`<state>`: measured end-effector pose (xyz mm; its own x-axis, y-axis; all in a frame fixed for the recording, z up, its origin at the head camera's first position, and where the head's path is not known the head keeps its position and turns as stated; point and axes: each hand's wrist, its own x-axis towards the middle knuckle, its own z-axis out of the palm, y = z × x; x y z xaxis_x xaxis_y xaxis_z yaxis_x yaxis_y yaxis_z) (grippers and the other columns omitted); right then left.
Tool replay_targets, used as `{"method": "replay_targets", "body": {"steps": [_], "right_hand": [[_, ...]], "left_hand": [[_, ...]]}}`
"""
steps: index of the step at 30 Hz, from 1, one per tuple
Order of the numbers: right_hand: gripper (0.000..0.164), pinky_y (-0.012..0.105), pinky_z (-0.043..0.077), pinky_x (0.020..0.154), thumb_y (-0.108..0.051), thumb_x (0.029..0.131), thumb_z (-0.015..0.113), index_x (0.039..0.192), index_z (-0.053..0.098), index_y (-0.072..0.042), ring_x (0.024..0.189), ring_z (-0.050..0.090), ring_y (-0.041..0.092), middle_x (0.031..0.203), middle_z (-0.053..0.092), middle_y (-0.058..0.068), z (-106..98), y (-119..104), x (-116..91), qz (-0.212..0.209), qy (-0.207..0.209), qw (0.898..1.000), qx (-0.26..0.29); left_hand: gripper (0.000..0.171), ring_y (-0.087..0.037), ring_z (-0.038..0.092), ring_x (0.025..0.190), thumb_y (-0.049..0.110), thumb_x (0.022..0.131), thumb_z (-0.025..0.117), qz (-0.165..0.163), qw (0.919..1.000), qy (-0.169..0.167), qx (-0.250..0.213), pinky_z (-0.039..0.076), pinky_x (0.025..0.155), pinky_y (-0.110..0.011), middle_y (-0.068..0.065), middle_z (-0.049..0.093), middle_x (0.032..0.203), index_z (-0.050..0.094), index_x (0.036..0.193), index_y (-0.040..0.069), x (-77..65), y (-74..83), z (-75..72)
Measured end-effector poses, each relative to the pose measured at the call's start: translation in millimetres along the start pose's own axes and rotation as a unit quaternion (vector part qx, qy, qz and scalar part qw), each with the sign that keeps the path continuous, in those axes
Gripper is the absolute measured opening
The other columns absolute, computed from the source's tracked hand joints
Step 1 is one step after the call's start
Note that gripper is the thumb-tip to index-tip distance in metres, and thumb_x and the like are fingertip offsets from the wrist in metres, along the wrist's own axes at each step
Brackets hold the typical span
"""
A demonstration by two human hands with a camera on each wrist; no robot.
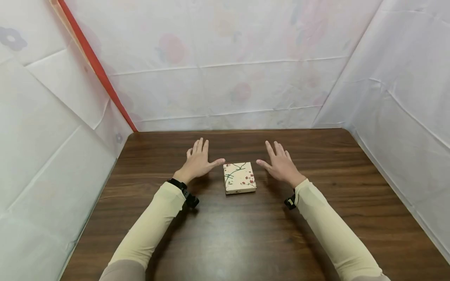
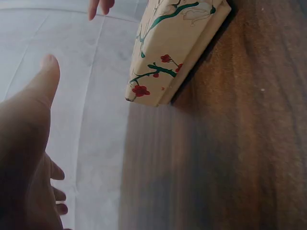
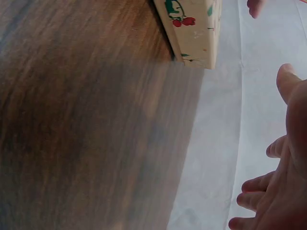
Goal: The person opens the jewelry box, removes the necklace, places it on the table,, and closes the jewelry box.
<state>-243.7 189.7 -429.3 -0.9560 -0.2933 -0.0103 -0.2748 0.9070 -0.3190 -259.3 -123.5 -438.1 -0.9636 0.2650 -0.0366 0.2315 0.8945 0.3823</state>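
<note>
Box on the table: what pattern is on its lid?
Green branches and red flowers on cream; the box shows best in the head view.

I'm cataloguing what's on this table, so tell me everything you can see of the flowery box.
The box is flat and squarish, cream, patterned with green branches and red blossoms on its top and sides. It looks like paper-covered card. A line low on its side suggests a lid over a base; it appears closed. It lies flat on the dark wood-look table, between the left hand and right hand, neither touching it.
</note>
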Motion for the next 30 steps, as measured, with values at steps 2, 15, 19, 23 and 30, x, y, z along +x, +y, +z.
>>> {"method": "replay_targets", "body": {"steps": [2, 15, 19, 23, 30], "right_hand": [[0.085, 0.063, 0.014, 0.117, -0.06, 0.098, 0.039, 0.158, 0.005, -0.01, 0.15, 0.007, 0.043, 0.161, 0.006, 0.028, 1.8, 1.5, -1.1, -0.004, -0.002, 1.0, 0.001], [0.087, 0.064, 0.013, 0.116, -0.059, 0.098, 0.041, 0.158, 0.004, -0.008, 0.15, 0.012, 0.04, 0.161, 0.013, 0.025, 15.5, 1.1, -8.1, -0.023, -0.035, 0.998, 0.037], [0.089, 0.064, 0.013, 0.116, -0.06, 0.097, 0.042, 0.157, 0.006, -0.006, 0.15, 0.013, 0.04, 0.161, 0.013, 0.024, 20.1, 0.1, -7.7, -0.034, -0.051, 0.998, 0.033], [0.09, 0.064, 0.012, 0.116, -0.06, 0.096, 0.044, 0.157, 0.007, -0.004, 0.15, 0.012, 0.038, 0.162, 0.012, 0.022, 24.4, -1.4, -9.6, -0.047, -0.078, 0.995, 0.027], [0.091, 0.063, 0.013, 0.117, -0.062, 0.095, 0.045, 0.157, 0.008, -0.006, 0.15, 0.014, 0.036, 0.163, 0.013, 0.018, 31.0, -3.7, -13.2, -0.065, -0.106, 0.992, 0.024]], "left_hand": [[0.11, -0.037, -0.001, 0.152, 0.08, 0.086, 0.039, 0.009, 0.9999, -0.005, -0.006, 0.01, 0.116, -0.063, -0.02, -0.003, 0.164, 0.004, 0.157, 0.003, -0.8, 0.3, 2.3], [0.112, -0.034, 0.016, 0.15, 0.071, 0.081, 0.06, 0.038, 0.999, -0.019, -0.013, 0.017, 0.113, -0.063, -0.018, 0.019, 0.161, 0.013, 0.156, 0.002, -8.5, 4.5, 14.8], [0.113, -0.035, 0.02, 0.148, 0.072, 0.079, 0.062, 0.051, 0.9983, -0.027, -0.005, 0.02, 0.112, -0.062, -0.018, 0.024, 0.16, 0.018, 0.155, 0.001, -11.3, 5.4, 16.3], [0.115, -0.036, 0.022, 0.147, 0.073, 0.077, 0.063, 0.06, 0.9974, -0.041, 0.004, 0.022, 0.112, -0.062, -0.018, 0.027, 0.158, 0.019, 0.154, 0.001, -12.8, 5.9, 18.9], [0.116, -0.036, 0.022, 0.147, 0.073, 0.076, 0.064, 0.081, 0.9948, -0.062, 0.006, 0.024, 0.111, -0.061, -0.018, 0.026, 0.158, 0.019, 0.155, 0.001, -15.7, 8.7, 24.0]]}}
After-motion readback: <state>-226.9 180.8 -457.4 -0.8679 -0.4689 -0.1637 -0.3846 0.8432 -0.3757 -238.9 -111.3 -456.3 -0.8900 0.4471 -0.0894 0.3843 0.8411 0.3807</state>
